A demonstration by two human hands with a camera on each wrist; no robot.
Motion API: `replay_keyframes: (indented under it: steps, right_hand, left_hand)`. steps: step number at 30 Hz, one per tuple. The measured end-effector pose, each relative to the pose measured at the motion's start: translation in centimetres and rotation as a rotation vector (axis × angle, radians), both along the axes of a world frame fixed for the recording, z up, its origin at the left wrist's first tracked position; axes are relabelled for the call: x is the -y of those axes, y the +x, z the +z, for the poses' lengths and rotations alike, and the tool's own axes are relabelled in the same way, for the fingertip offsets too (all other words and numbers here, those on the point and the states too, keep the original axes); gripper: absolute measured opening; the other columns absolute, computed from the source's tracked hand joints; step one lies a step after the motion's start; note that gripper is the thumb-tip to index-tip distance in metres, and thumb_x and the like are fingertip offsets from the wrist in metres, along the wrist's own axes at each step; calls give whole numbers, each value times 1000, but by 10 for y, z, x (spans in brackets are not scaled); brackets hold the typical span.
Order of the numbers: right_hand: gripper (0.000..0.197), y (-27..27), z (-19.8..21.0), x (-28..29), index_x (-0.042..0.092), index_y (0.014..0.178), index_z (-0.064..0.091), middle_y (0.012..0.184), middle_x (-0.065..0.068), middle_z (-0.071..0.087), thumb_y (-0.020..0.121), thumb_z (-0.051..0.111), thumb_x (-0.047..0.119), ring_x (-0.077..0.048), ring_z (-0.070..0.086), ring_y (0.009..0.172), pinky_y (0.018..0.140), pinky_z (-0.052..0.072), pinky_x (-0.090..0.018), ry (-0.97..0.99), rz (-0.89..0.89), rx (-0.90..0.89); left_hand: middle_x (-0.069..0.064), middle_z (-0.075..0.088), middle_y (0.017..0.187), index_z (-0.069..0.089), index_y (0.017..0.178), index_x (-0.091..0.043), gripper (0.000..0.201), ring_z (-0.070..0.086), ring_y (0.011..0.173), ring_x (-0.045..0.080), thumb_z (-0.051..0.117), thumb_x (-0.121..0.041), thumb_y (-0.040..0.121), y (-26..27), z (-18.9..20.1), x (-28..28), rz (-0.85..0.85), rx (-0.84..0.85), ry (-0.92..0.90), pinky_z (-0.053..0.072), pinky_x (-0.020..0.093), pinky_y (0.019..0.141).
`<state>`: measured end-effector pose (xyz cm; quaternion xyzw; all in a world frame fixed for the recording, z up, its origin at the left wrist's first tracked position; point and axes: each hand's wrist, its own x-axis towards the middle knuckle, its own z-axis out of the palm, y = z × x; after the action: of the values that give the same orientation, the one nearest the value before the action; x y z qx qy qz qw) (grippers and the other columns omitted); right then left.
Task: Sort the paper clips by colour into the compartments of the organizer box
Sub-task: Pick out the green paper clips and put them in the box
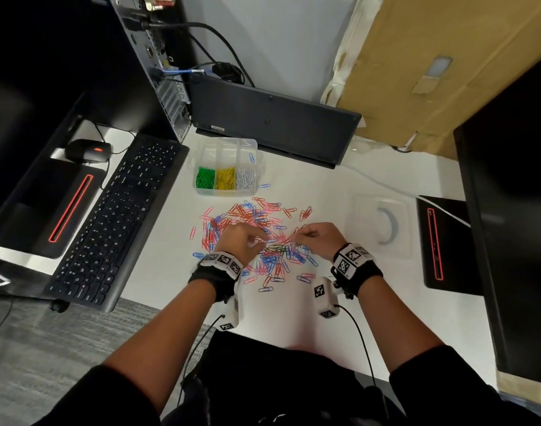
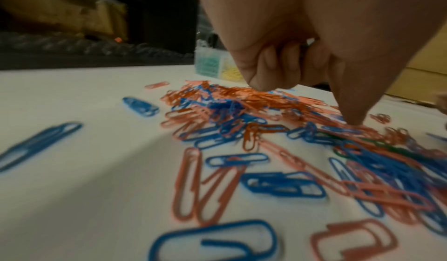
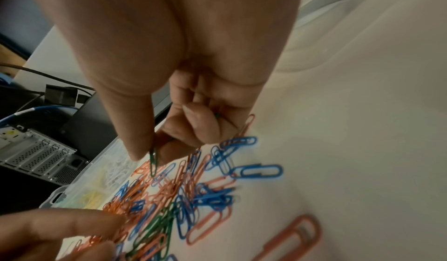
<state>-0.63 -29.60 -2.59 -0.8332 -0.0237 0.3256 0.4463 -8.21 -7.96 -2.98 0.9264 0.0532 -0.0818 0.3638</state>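
Green paper clip (image 3: 153, 161): light, stiff, slick wire, pinched by our right hand (image 1: 320, 239) above the pile (image 1: 257, 235); best taken by one end. Left hand (image 1: 243, 241) curled on the pile, hold unclear. Organizer box (image 1: 201, 192) sits beyond.

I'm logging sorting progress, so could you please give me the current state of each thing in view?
organizer box: open; green, yellow and white clips in its near compartments.
box lid: off, on the desk.
loose clip pile: unsorted; red, pink, blue, some green.
green clip: pinched by the right hand.
left hand: fingers curled, thumb down on the pile.
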Motion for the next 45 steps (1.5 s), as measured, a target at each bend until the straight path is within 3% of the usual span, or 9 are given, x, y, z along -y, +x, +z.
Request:
replay_keyframes:
  steps: [5,15,18,23,26,32,35,40,45]
  right_hand:
    - [22,3,0,5,5,88,74,76,-10,71,85,76,27,-15,51,58,52,42,-23,94,-114,-144]
    - [26,-11,3,-10,-1,118,64,76,-3,61,98,57,14,-14,56,65,57,53,-22,574,-333,-629]
    - [21,-11,0,-14,4,107,70,67,0,55,92,67,17,-12,48,59,51,43,-21,404,-200,-423]
    - [12,-9,-13,-14,31,77,75,74,0,72,73,84,24,-15,68,70,71,58,-35,-18,179,153]
    - [12,-12,-11,-19,23,80,75,67,16,63,74,85,23,5,56,56,59,45,-17,-104,230,268]
    - [11,-12,-17,-23,30,74,70,76,11,70,76,81,32,-5,63,67,68,56,-28,-218,281,314]
    - [8,-11,-13,-20,19,79,74,60,15,56,82,78,25,4,51,52,57,43,-13,-91,233,310]
    - [14,-12,3,-10,6,89,68,70,-4,50,94,63,18,-10,45,61,51,42,-17,435,-154,-341]
    - [8,-9,13,6,5,93,64,81,-7,65,89,62,12,-9,60,63,53,53,-15,799,-462,-705]
  left_hand:
    - [-8,71,90,74,95,-33,12,61,77,11,68,-34,85,2,-1,8,-156,-141,165,51,25,71]
    - [-9,59,64,77,92,-26,9,50,59,9,71,-29,86,-9,-6,-3,-128,32,-8,41,22,59]
    - [-11,51,56,79,87,-25,7,49,56,11,77,-26,81,-10,-5,-5,-40,97,-135,43,23,56]
    - [-14,47,55,75,78,-26,9,44,55,7,83,-27,74,-13,-6,-11,91,75,-269,42,24,55]
    - [-16,44,49,76,75,-24,9,41,50,5,84,-27,72,-13,-5,-17,121,61,-248,37,15,52]
    - [-6,62,63,75,81,-17,14,51,56,5,77,-31,81,-14,-6,-20,285,-60,-287,43,13,57]
    - [-5,73,77,73,85,-18,16,63,66,9,71,-34,85,-11,-2,-19,314,-153,-413,50,19,63]
    - [7,71,70,57,92,-7,11,40,46,13,49,-6,98,-4,-1,-7,424,-242,-744,32,24,46]
    - [3,63,72,63,101,-25,39,48,62,21,30,-6,97,0,-10,-1,327,-302,-546,40,33,56]
